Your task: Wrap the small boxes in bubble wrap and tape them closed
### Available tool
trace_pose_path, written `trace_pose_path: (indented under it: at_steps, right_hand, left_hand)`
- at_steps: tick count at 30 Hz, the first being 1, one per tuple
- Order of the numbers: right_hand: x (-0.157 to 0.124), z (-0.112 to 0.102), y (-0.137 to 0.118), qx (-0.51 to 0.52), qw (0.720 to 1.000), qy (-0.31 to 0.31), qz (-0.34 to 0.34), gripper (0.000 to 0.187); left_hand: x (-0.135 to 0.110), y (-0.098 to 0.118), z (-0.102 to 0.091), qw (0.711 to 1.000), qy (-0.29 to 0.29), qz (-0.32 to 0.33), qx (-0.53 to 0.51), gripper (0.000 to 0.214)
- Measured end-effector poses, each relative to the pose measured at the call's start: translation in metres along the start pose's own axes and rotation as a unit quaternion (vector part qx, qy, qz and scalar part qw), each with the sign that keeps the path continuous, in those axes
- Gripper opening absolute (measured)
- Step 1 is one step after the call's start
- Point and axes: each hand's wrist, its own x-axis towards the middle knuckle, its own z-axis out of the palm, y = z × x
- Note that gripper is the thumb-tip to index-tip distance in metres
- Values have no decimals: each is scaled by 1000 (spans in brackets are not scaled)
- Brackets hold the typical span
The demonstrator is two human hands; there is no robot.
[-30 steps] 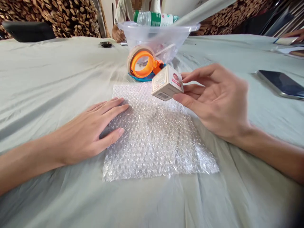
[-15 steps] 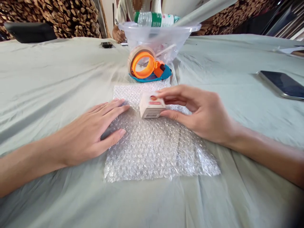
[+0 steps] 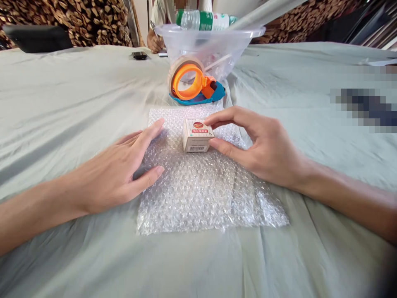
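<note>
A small white cardboard box with red print and a barcode rests on the upper middle of a sheet of bubble wrap. My right hand has its thumb and fingertips at the box's right side, in a loose pinch. Over the wrap's left edge lies my left hand, thumb and fingers apart, holding nothing. A gap separates it from the box. Just beyond the wrap stands an orange and blue tape dispenser carrying a roll of tape.
Behind the dispenser is a clear plastic basin with a green-labelled bottle on top. A dark phone-like object lies farther left. A pixelated dark shape is at right. Across the table, another person's hand holds a pen.
The box, blurred before, is now sharp and sits in nearly the same place under my right fingers. My left index finger has lifted and shifted slightly away from me.
</note>
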Motion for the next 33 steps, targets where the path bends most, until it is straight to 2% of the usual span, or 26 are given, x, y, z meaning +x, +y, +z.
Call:
trace_pose_path:
  at_steps: [8, 17, 22, 33]
  right_hand:
    - [-6, 2, -3, -29, 999, 8, -14, 28]
    - [-8, 2, -2, -37, 999, 8, 8, 30]
    - [-8, 3, -2, -37, 999, 2, -8, 30]
    - [-9, -5, 6, -33, 997, -14, -62, 26]
  left_hand:
    - [0, 3, -2, 1000, 5, 8, 14, 84]
    - [0, 3, -1, 1000, 11, 16, 21, 81]
    - [3, 6, -4, 1000, -24, -3, 18, 85]
    - [3, 6, -9, 999, -30, -18, 20, 90]
